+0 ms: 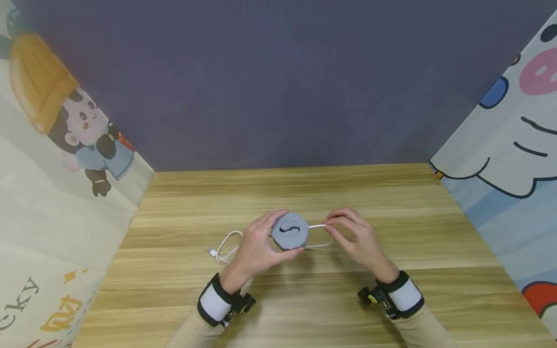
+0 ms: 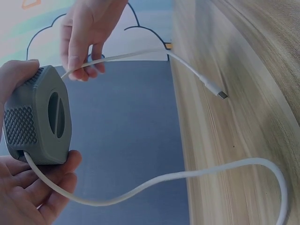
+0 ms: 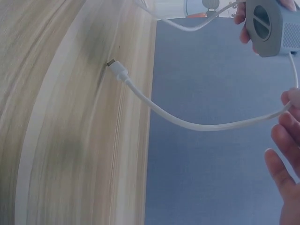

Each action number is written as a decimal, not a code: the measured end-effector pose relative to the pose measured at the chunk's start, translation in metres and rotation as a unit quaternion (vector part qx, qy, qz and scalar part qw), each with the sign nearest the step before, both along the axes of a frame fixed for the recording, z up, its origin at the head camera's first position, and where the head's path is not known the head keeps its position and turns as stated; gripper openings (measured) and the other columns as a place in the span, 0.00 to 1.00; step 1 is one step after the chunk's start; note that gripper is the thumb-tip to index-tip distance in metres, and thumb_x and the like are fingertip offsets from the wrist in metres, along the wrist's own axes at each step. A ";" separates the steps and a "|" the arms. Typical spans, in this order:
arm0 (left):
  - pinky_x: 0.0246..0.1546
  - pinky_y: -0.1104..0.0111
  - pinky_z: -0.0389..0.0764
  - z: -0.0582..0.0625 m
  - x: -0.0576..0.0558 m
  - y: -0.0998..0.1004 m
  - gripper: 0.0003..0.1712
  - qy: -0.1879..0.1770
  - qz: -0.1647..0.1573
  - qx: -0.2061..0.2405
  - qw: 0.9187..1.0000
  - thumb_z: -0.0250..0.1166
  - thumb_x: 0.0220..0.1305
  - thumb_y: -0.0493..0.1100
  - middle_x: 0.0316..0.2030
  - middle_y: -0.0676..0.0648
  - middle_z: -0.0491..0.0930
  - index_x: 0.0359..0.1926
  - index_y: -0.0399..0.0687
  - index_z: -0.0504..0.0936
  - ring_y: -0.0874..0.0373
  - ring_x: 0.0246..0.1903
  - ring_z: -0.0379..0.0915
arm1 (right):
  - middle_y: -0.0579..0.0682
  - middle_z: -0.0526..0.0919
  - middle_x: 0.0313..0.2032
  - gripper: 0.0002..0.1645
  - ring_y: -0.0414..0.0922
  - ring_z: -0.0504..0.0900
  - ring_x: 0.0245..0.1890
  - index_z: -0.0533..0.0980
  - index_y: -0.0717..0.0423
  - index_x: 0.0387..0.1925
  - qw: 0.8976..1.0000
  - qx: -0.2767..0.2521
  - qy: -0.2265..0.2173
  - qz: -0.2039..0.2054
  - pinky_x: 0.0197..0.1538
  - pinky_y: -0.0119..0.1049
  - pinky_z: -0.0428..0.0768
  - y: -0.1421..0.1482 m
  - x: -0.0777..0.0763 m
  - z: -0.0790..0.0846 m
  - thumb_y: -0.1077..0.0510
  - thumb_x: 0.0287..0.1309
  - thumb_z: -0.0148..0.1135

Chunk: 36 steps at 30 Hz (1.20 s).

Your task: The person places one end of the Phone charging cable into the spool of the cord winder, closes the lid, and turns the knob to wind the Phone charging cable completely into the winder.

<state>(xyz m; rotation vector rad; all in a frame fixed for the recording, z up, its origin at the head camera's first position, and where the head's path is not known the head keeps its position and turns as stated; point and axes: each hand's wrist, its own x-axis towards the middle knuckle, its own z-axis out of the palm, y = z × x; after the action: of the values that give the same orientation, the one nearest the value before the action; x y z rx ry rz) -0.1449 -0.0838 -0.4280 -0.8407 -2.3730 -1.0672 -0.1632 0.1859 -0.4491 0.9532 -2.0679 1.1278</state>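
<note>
Left hand (image 1: 256, 246) holding gray case (image 1: 292, 241), textured sides (image 2: 19, 125) wrist-view only

Looked like a little filming booth more than a proper room tbh. There was a wood-grain tabletop (image 1: 313, 314) with a plain blue-grey panel (image 1: 278, 92) right behind it and printed sheets on both sides: the left sheet (image 1: 48, 217) had a cartoon kid (image 1: 82, 121) in a yellow hat plus some lettering (image 1: 19, 302), the right sheet (image 1: 518, 227) a pink snout (image 1: 541, 71). Cameras (image 1: 244, 303) strapped to both wrists fit that too. Couldn't tell if it sat in a home, office or lab.
</note>
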 end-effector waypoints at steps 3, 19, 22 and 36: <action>0.53 0.55 0.85 0.000 0.000 0.000 0.50 -0.002 0.003 -0.003 1.000 0.83 0.43 0.59 0.56 0.43 0.84 0.63 0.38 0.78 0.48 0.53 0.83 | 0.54 0.85 0.41 0.18 0.50 0.82 0.42 0.86 0.59 0.39 1.000 -0.002 0.017 -0.003 0.57 0.22 0.76 0.001 -0.001 -0.001 0.48 0.73 0.62; 0.51 0.53 0.86 -0.002 0.000 -0.005 0.48 -0.014 0.018 0.001 1.000 0.83 0.43 0.56 0.56 0.43 0.84 0.63 0.39 0.78 0.47 0.53 0.83 | 0.55 0.85 0.41 0.05 0.50 0.82 0.43 0.86 0.60 0.38 1.000 -0.016 0.010 -0.023 0.59 0.23 0.75 0.016 -0.002 -0.006 0.60 0.65 0.69; 0.51 0.53 0.86 -0.001 0.001 -0.005 0.48 -0.012 0.014 0.003 1.000 0.83 0.43 0.56 0.56 0.43 0.84 0.63 0.39 0.78 0.47 0.52 0.83 | 0.55 0.85 0.42 0.07 0.49 0.82 0.44 0.86 0.60 0.38 1.000 -0.012 0.010 -0.025 0.59 0.22 0.75 0.017 -0.003 -0.007 0.59 0.66 0.68; 0.51 0.54 0.86 -0.002 0.001 -0.006 0.50 -0.008 0.010 0.009 1.000 0.85 0.41 0.54 0.55 0.42 0.84 0.63 0.37 0.77 0.47 0.51 0.83 | 0.56 0.85 0.40 0.11 0.50 0.82 0.43 0.86 0.62 0.39 0.999 -0.030 0.012 -0.044 0.60 0.24 0.76 0.024 -0.004 -0.008 0.72 0.52 0.70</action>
<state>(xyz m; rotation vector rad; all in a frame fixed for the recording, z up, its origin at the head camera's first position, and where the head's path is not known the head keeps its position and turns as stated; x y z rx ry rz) -0.1441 -0.0898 -0.4298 -0.8038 -2.3762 -1.0889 -0.1670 0.2094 -0.4567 0.8347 -2.0250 1.1217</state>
